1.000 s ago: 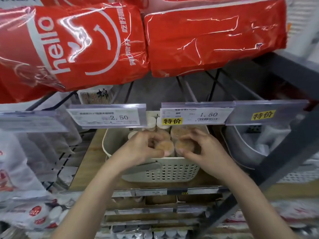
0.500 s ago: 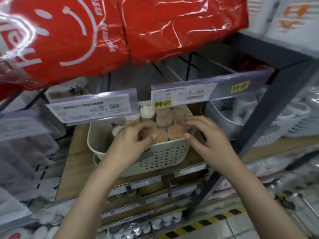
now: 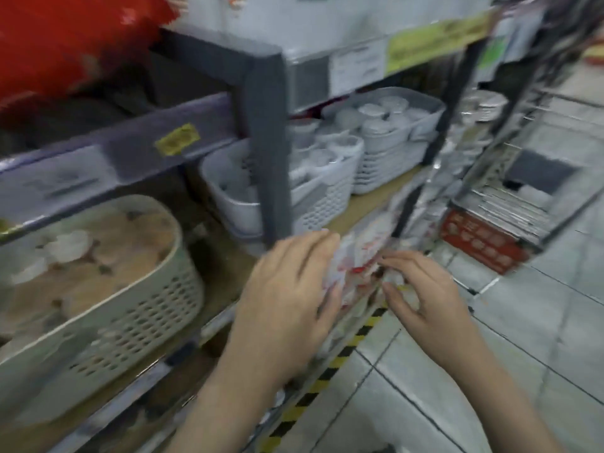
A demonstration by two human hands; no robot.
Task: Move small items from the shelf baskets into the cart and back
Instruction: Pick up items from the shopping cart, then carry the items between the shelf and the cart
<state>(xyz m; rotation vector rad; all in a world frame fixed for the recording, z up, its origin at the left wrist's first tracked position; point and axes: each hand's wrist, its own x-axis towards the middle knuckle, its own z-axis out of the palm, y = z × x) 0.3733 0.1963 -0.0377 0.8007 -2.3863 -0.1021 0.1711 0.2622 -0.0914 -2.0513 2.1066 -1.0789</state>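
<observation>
Head view, only one. Frame is heavily motion-blurred; camera has swung right since half a second ago. The beige basket [image 3: 98,289] with the brown-lidded tubs that sat dead centre then is now off at the left on the shelf [image 3: 369,204]. Both hands have come out of it.

Left hand [image 3: 287,302]: fingers loosely curled, close together, in front of the shelf edge. Can't tell whether anything is held; palm side is hidden. Right hand [image 3: 428,302]: fingers curled with a gap between thumb and forefinger. Something pale sits at the fingertips, but the blur won't let me call it a tub or shelf clutter behind.

Between the hands: a red-and-white smear [image 3: 356,266], probably packets on a lower shelf, not resolvable.

Cart [image 3: 523,191] is at right on the tiled floor [image 3: 490,371], wire frame, well apart from the hands.

Judgement: the turn toward the cart suggests a carry from basket to cart is starting. Whether a tub came along is unconfirmed. White baskets [image 3: 323,191] further right look untouched.
</observation>
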